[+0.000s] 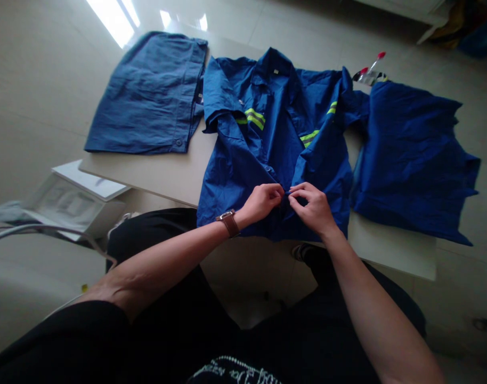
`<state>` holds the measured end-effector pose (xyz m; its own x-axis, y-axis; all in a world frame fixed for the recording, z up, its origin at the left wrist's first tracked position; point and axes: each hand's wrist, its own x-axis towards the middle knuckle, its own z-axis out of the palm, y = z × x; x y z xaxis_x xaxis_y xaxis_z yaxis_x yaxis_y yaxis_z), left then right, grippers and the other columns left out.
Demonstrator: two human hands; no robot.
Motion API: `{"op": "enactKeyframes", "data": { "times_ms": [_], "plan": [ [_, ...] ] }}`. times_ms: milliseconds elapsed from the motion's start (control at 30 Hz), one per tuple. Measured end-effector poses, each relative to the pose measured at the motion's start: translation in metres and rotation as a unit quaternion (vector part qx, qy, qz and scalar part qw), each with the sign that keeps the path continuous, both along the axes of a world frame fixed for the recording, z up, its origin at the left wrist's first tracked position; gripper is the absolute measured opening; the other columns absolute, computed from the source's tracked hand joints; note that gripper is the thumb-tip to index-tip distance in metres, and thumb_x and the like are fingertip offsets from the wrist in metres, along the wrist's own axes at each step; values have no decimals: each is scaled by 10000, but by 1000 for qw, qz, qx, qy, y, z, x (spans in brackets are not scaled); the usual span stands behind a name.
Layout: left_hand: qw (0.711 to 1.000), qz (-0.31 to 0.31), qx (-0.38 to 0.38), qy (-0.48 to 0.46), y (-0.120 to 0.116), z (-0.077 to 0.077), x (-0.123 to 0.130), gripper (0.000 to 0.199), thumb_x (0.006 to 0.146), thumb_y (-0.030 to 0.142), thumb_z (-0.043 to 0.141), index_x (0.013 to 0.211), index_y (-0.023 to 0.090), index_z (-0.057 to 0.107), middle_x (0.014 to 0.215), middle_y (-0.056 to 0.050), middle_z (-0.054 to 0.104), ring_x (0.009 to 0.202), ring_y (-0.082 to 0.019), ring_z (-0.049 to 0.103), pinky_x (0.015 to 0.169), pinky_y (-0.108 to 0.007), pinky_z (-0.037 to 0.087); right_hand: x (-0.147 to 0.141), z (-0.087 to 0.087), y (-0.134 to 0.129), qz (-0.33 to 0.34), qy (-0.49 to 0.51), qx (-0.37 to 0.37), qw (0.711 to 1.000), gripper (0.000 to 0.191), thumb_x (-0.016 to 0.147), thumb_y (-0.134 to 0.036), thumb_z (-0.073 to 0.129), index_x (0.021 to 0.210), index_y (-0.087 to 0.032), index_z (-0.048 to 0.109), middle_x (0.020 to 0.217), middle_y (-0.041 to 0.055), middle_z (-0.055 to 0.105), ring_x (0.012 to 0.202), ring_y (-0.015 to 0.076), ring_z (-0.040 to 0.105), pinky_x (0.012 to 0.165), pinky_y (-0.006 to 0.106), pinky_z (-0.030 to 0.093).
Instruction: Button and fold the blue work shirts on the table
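Head view: my left hand and right hand close together, both pinching jacket front; jacket mid-table, hem over near edge, bare tabletop either side

red-capped bottles, white box, glossy floor

Two bare forearms reach forward. The bare left hand and bare right hand almost meet, fingers pinched.
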<state>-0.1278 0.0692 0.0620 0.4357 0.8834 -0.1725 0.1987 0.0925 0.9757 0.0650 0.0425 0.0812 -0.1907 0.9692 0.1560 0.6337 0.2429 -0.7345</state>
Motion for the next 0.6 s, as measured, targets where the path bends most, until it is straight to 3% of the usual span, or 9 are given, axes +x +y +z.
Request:
{"op": "enactKeyframes", "data": {
  "times_ms": [133, 267, 600],
  "plan": [
    [999, 5, -41, -32, 1, -3, 2, 92, 775, 102, 668, 831, 154, 719, 729, 2, 694, 673, -106, 590, 634, -213, 399, 0, 0, 1, -1, -2, 2, 1000, 93, 874, -253, 694, 785, -238, 716, 959, 66, 732, 988, 262, 718, 928, 464, 586],
    [983, 29, -153, -93, 3, -3, 6, 40, 786, 154, 735, 816, 130, 725, 732, -24, 699, 670, -111, 617, 655, -232, 461, -1, 1, 0, 4, -9, 11, 1000, 75, 858, -220, 696, 788, -241, 713, 958, 68, 727, 989, 263, 718, 916, 461, 592],
    [940, 122, -280, -150, -2, 6, 10, 223, 732, 202, 871, 739, 126, 662, 707, 16, 627, 632, -64, 545, 629, -215, 444, -4, 4, -2, 18, -25, 26, 999, 75, 876, -208, 690, 809, -240, 699, 979, 77, 709, 1002, 267, 699, 921, 475, 584]
  ]
}}
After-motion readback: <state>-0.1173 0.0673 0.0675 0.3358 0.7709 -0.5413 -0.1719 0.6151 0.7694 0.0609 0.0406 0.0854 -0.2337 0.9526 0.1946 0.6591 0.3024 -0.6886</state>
